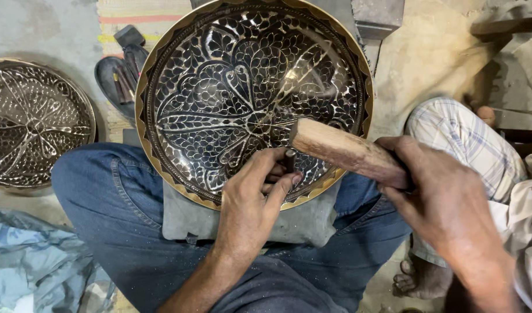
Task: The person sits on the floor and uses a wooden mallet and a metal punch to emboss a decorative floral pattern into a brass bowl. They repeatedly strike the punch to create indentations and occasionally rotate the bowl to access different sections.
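**A:** ok starting closest to the camera, what are the hands doing?

**B:** left hand (251,200) has its grip pinched tight around a small dark metal punch (289,159), fingertips pressed together on it, tip set on the lower part of the plate (219,87). right hand (437,200) is wrapped shut around the end of a wooden mallet (344,150), and the light blunt end hangs right over the top of the punch. can't tell if it's actually touching, it's a bit blurred.

**A:** and the plate itself?

**B:** big round engraved metal plate, dark ground with shiny leaf and petal patterns, brass-coloured scalloped rim. it's propped in the person's lap, leaning against the jeans (112,203), with a grey cloth pad (303,223) under the lower edge.

**A:** anything off to the sides?

**B:** someone else is sitting just to the right, you see a checked sleeve or trouser leg (466,142) and a bare foot (416,278) on the floor. crumpled bluish cloth (34,266) bottom left.

**A:** further back?

**B:** a second engraved plate (34,124) lies flat on the floor at left, well apart from the first. beyond the knee, a dark sandal (121,75) with a few small tools lying in it, beside a striped mat (144,17).
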